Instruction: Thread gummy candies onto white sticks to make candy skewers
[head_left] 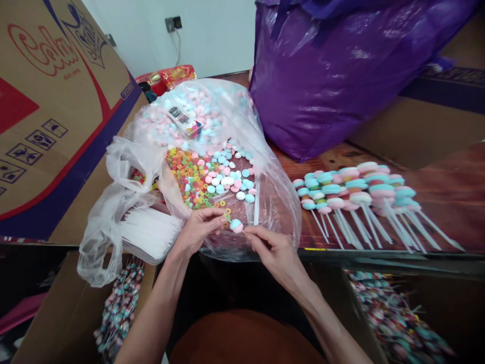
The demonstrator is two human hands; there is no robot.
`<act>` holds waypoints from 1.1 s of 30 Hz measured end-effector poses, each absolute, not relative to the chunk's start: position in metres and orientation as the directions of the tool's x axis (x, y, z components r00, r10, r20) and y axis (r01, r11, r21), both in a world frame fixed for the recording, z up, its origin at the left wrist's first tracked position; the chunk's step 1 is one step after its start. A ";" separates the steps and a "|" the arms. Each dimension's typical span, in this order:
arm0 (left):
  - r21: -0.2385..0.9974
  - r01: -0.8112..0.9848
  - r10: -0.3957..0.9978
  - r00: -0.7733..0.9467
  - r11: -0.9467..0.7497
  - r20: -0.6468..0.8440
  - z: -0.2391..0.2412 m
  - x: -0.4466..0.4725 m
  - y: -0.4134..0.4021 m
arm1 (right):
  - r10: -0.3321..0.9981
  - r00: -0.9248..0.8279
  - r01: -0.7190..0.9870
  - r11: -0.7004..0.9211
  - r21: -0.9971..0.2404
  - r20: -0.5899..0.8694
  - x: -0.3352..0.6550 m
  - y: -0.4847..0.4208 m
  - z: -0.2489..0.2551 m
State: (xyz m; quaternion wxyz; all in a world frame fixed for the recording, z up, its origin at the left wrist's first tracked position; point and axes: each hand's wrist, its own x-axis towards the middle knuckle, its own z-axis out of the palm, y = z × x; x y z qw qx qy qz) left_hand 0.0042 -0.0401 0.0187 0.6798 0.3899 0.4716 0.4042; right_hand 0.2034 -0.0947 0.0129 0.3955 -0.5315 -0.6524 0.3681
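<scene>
My right hand (275, 253) pinches a thin white stick near its end, and most of the stick is hidden by the fingers. On that stick sits a blue and pink marshmallow (236, 225), between my two hands. My left hand (200, 227) is closed at the other end, its fingertips on a small gummy ring (227, 217). Just beyond the hands, loose gummy rings (189, 174) and pastel marshmallows (227, 180) lie on a clear plastic bag (278, 202). Finished-looking marshmallow sticks (350, 187) lie in a row to the right.
White sticks fill a container (149, 232) on the left, beside a crumpled plastic bag (100, 253). A large purple bag (322, 86) stands behind. A cardboard box (56, 111) rises at left. Below the table edge, boxes hold wrapped candy sticks (121, 303) and more candy sticks (394, 313).
</scene>
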 end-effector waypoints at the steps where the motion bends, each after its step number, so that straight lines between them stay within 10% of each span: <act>1: 0.912 -0.174 0.916 0.233 0.371 -0.327 0.019 0.005 -0.040 | 0.982 -0.121 0.408 0.179 -0.895 0.142 0.202 -0.095 0.013; 13: 0.902 -0.090 0.863 0.344 0.423 -0.370 0.026 0.028 -0.047 | 0.993 0.024 0.184 0.106 -0.977 0.112 0.183 -0.096 0.006; 19: 0.980 0.190 0.972 0.217 0.055 -0.096 0.016 0.052 -0.011 | 0.976 0.217 0.032 -0.009 -0.999 -0.001 0.190 -0.088 0.001; 22: 0.790 0.572 0.971 0.208 -0.219 0.119 0.009 0.064 0.009 | 0.960 0.280 0.051 -0.005 -0.999 0.010 0.198 -0.088 -0.003; 26: 0.515 0.808 0.952 0.303 -0.285 0.051 0.004 0.071 0.018 | 0.955 0.295 0.067 -0.008 -0.998 0.012 0.203 -0.090 -0.009; 33: 0.589 0.730 0.931 0.344 -0.346 0.121 0.005 0.064 0.007 | 0.948 0.316 0.090 0.014 -0.996 0.041 0.200 -0.090 -0.014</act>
